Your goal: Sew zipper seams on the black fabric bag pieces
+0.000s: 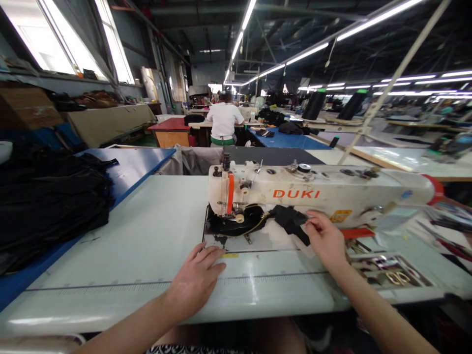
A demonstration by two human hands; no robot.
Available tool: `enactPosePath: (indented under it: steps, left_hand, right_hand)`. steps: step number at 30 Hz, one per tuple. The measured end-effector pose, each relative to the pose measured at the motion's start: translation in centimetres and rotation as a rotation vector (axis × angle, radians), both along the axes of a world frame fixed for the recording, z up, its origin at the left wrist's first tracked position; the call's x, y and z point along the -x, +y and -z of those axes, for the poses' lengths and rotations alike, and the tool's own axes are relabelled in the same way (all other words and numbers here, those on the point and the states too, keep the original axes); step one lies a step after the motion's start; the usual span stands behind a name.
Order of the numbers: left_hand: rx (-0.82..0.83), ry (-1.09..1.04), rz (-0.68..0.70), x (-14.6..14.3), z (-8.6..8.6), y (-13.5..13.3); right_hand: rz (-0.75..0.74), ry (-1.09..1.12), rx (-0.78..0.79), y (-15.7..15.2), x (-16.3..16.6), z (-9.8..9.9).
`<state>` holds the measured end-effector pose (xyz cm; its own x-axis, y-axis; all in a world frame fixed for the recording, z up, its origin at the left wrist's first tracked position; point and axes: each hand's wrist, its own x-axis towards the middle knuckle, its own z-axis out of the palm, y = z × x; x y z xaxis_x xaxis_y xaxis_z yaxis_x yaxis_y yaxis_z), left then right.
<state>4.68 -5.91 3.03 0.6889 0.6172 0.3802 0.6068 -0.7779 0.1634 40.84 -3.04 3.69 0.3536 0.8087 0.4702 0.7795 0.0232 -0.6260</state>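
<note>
A white sewing machine (250,189) with orange lettering stands across the pale table. Beneath its needle end lies black fabric (254,216), with a zipper (254,228) curving along its near edge. My left hand (201,275) rests with fingers stretched at the near left corner of the machine bed, beside the fabric. To the right of the needle, my right hand (324,241) pinches the edge of a small black fabric piece (289,219). That piece lies against the zipper's right end. The needle tip is too small to make out.
A printed ruler (147,284) runs along the table's front. A parts tray (401,255) with metal pieces sits at right, below a thread stand pole (391,83). Black garments (51,201) are heaped on a blue table at left. A person in white (224,120) sits ahead.
</note>
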Motion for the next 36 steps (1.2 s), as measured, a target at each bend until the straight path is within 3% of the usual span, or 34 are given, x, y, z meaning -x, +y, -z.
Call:
enactPosePath:
  steps: [3,8,11,15,19,23,26,29,33,36]
  left_hand:
    - [0.041,0.02,0.061,-1.9,-1.0,0.0]
    - [0.134,0.021,0.208,-8.6,-2.6,1.2]
    - [0.207,-0.023,0.18,-12.1,-2.6,1.9]
    - [0.325,-0.168,0.167,-13.8,-2.7,1.9]
    - [0.459,-0.388,0.136,-13.7,-4.0,0.9]
    - [0.685,-0.595,0.206,-12.9,-5.6,-0.6]
    - [1.085,-0.778,0.267,-11.8,-5.7,-1.6]
    - [1.396,-0.857,0.168,-10.0,-4.9,-1.9]
    - [1.499,-0.819,0.031,-6.6,-4.1,-1.8]
    - [1.452,-0.853,-0.041,-3.9,-3.8,-1.4]
  right_hand:
    - [0.02,-0.001,-0.036,-0.1,0.2,-0.3]
    - [0.015,0.05,-0.05,-0.9,0.3,-1.2]
    - [-0.068,0.19,-0.099,-2.4,0.2,-2.4]
    - [-0.101,0.437,-0.126,-4.5,0.0,-4.3]
    - [-0.271,0.804,-0.045,-6.1,0.4,-5.6]
    - [-0.489,1.012,0.199,-7.5,2.7,-6.2]
    - [-0.644,0.989,0.388,-8.3,5.0,-6.2]
    - [-0.75,0.882,0.49,-8.4,7.0,-6.0]
    - [-0.874,0.717,0.608,-7.5,9.5,-5.6]
    - [-0.891,0.587,0.634,-6.5,11.6,-5.0]
